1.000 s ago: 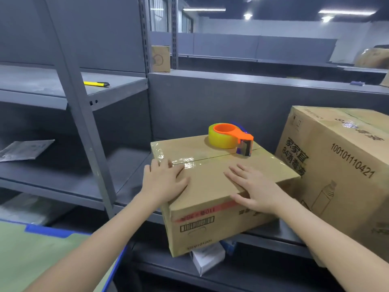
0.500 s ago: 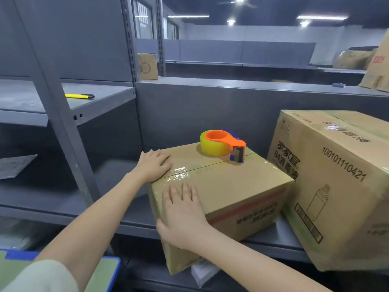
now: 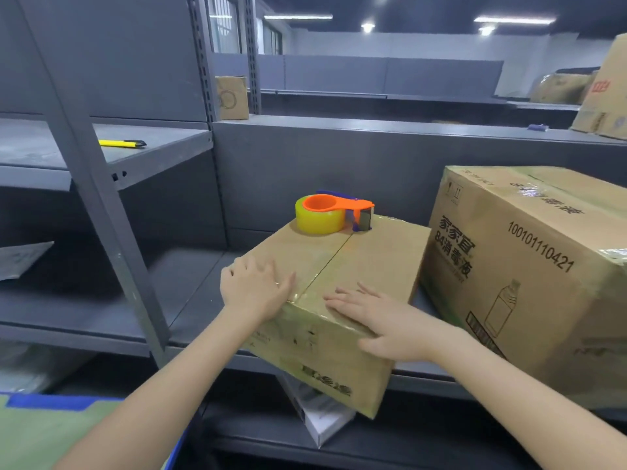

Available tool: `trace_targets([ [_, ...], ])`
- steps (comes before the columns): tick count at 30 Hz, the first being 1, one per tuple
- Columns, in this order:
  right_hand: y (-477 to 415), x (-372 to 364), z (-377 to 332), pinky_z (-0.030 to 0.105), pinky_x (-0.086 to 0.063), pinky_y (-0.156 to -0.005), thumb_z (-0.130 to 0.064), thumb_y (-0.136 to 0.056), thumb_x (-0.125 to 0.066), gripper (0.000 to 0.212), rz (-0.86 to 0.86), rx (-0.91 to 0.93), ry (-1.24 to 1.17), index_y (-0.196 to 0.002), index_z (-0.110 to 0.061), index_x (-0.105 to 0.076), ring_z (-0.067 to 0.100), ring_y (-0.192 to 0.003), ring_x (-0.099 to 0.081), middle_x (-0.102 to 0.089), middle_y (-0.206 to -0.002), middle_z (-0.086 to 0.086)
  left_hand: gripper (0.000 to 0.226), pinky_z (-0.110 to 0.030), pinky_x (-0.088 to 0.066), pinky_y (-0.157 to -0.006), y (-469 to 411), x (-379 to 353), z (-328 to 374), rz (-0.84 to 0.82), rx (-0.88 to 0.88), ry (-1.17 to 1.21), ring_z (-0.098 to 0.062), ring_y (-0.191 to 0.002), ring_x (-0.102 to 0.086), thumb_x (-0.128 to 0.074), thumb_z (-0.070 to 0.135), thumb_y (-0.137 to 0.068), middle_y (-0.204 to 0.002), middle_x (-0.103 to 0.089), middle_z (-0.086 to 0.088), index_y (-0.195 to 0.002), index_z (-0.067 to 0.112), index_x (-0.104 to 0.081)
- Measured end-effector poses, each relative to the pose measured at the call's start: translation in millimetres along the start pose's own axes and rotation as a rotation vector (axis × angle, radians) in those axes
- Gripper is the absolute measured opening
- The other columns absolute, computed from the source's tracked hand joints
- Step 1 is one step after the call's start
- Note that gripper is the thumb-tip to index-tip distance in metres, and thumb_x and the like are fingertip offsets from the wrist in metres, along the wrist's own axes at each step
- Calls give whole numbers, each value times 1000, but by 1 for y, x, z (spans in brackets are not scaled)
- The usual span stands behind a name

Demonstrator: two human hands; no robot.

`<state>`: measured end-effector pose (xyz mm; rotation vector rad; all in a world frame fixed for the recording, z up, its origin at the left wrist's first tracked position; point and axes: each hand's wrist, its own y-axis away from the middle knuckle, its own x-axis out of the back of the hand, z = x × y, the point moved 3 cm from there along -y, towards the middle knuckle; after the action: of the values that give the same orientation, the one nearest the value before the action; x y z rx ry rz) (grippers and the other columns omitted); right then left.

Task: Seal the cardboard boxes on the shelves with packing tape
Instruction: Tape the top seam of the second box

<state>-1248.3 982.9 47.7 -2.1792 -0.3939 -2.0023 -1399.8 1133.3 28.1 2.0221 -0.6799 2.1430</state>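
Box point(image 3: 373, 259) rotated, under flat left hand point(image 3: 255, 289), right hand point(image 3: 385, 322)

Under my left hand point(image 3: 256, 290) and right hand point(image 3: 383, 320) I see a plain tan rectangular cardboard box point(image 3: 366, 262) with a glossy clear tape stripe along its seam and dark print on the near side. Beyond my fingertips is a yellowish translucent tape roll in an orange plastic dispenser point(image 3: 334, 215). Right of my grip, a bigger tan carton point(image 3: 529, 283) bears black digits, characters and a bottle outline. The metal shelving point(image 3: 101, 300) is dark grey, and up to the left lies a yellow-and-black knife point(image 3: 120, 143).
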Motion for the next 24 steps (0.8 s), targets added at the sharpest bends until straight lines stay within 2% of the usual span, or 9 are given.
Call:
trace_targets([
  [4,25,3,40,23,6,-116,1,-83,-39,72,23,-148,-72,-148,-25,-20,3,-143,-7,-15,-155,-13,73,-37,-30,-77,18,3,26,140,-97,-114,-24,-96,-45,-4,65,-85,-108,-57,-5,-117,23,-55],
  [8,24,-3,63,36,-7,-119,10,-81,-31,81,86,-251,-173,-145,-38,-21,11,-145,-4,-15,-155,-16,72,-37,-31,-74,21,5,38,221,-111,-62,-25,-84,-43,-8,64,-86,-87,-56,-6,-89,15,-62],
  [13,13,-6,69,29,-3,-118,11,-77,-31,85,179,-207,-120,-145,-39,-24,2,-143,-8,-20,-151,-24,64,-38,-40,-68,15,2,38,373,-199,80,-29,-73,-50,-24,56,-85,-75,-57,-12,-75,3,-59],
  [16,11,-6,72,27,-2,-117,3,-81,-36,77,133,-186,-146,-145,-38,-25,-2,-140,-8,-20,-150,-24,63,-37,-39,-74,9,2,38,275,-186,39,-28,-81,-51,-27,60,-85,-86,-59,-10,-85,5,-59],
  [19,4,3,74,27,-17,-114,-15,-91,-37,52,147,-214,-261,-139,-35,-41,-1,-136,-23,-36,-145,-21,54,-34,-34,-85,-19,5,39,178,-193,39,-24,-99,-45,-37,58,-86,-107,-55,-6,-104,10,-54],
  [22,-8,12,75,28,-37,-100,-21,-96,-36,37,269,-274,-277,-126,-28,-58,7,-118,-42,-59,-126,-9,43,-35,-38,-89,-53,18,48,148,-239,245,-26,-110,-45,-46,41,-91,-120,-51,-8,-119,8,-49],
  [24,-19,15,73,30,-40,-95,-20,-96,-38,34,308,-274,-212,-121,-22,-62,10,-110,-43,-60,-119,-8,36,-37,-42,-82,-78,28,55,137,-194,403,-28,-107,-50,-48,30,-92,-122,-51,-8,-120,8,-47],
])
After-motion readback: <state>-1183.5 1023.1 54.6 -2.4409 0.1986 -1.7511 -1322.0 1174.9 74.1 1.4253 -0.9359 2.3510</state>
